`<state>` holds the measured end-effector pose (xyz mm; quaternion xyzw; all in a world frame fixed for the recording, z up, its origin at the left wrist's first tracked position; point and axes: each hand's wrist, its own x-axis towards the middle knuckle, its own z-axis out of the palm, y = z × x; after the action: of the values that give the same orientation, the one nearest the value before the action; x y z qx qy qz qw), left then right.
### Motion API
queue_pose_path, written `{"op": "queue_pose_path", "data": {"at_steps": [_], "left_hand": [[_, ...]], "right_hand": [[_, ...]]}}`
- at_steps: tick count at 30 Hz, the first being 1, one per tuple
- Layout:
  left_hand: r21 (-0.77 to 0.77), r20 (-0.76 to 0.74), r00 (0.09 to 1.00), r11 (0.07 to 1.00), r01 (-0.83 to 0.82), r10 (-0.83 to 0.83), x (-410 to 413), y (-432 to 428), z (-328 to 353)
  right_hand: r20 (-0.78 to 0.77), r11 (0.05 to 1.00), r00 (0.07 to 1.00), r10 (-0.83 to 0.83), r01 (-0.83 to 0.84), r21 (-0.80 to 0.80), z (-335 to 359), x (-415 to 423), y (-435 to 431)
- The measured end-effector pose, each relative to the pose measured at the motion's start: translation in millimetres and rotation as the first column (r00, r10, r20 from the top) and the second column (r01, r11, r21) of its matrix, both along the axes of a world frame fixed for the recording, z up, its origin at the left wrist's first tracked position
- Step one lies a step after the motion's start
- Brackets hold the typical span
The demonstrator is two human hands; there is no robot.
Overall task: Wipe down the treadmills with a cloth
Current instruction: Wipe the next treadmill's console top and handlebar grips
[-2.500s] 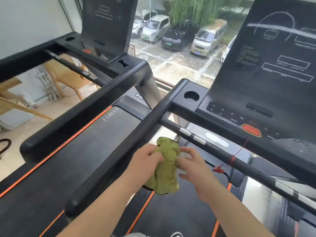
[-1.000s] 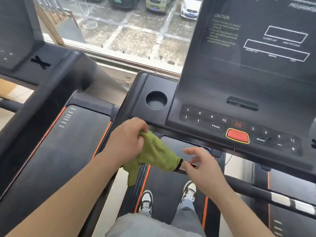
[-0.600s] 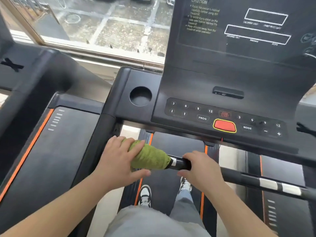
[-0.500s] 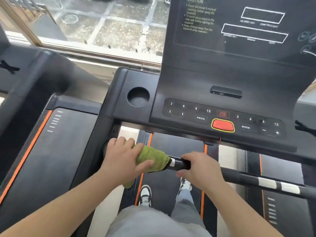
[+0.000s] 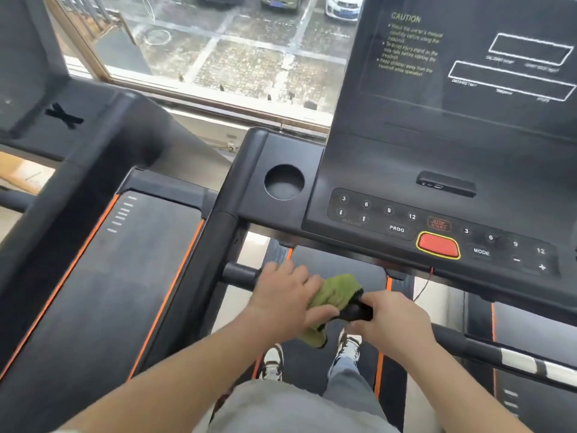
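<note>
A green cloth [image 5: 338,292] is wrapped round the black crossbar [image 5: 240,273] of the treadmill I stand on. My left hand [image 5: 287,300] grips the cloth around the bar, thumb underneath. My right hand [image 5: 390,320] grips the bare bar just to the right of the cloth, touching its edge. Above the bar is the black console [image 5: 437,214] with number keys and a red stop button [image 5: 438,245]. A loose end of the cloth hangs below my left hand.
A cup-holder hole [image 5: 283,182] sits at the console's left corner. A second treadmill [image 5: 109,276] with orange-edged belt stands on the left. A window [image 5: 234,51] ahead looks onto a parking lot. My shoes [image 5: 348,345] stand on the belt below. Silver sensor bands [image 5: 537,365] mark the bar's right part.
I stepped up to the console and wrapped the cloth round the crossbar. In the last half second my left hand slid the cloth rightward along the bar, closing up to my right hand.
</note>
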<state>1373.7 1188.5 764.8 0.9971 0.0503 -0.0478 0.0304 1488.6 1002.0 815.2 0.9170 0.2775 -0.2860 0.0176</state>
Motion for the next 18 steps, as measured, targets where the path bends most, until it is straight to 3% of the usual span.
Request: {"op": "queue_pose_path", "data": {"at_steps": [4,7,10,12,15,18], "left_hand": [[0.054,-0.005,0.991,0.99,-0.134,0.135,-18.5,55.8,1.5],[0.065,-0.042,0.949,0.949,-0.309,0.312,2.0,22.5,17.6],[-0.048,-0.119,0.962,0.967,-0.251,0.244,24.5,-42.3,21.4],[-0.12,-0.082,0.986,0.981,-0.152,0.143,24.8,-71.7,12.4],[-0.024,0.032,0.999,0.999,-0.038,0.039,13.1,-46.7,2.2],[0.068,0.082,0.986,0.986,-0.151,0.146,-8.1,22.8,12.6]], "right_hand": [[-0.048,0.998,0.998,0.041,-0.043,-0.038,1.7,4.5,9.8],[-0.056,0.997,0.997,0.061,-0.064,-0.05,1.3,8.0,11.5],[-0.013,0.998,0.999,0.041,-0.042,-0.047,-0.1,6.4,10.7],[0.032,0.999,0.999,0.007,-0.006,-0.034,-2.6,4.7,8.5],[0.012,1.0,1.0,0.001,-0.001,-0.023,-4.6,3.6,7.2],[-0.032,0.999,0.999,0.006,-0.007,-0.035,-3.0,4.5,10.0]]}}
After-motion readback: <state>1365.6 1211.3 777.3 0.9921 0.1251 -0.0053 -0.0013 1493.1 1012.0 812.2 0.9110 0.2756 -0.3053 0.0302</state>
